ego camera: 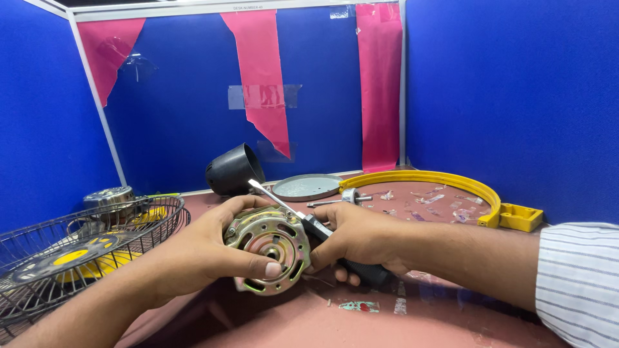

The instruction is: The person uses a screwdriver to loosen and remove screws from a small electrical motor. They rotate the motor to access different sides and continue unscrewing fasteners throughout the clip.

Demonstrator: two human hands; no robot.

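Your left hand [216, 248] wraps its grip around a round metal fan motor [269, 247] held just above the reddish bench [361, 322], while your right hand [358, 240] closes on a black-handled screwdriver [303, 220], its shaft angled up-left past the motor; a wire fan guard [39, 283] lies at left.

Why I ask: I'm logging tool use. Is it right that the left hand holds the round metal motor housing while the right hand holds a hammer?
Not quite. The head view shows the right hand holding a black-handled screwdriver, not a hammer. The left hand does hold the round metal motor housing.
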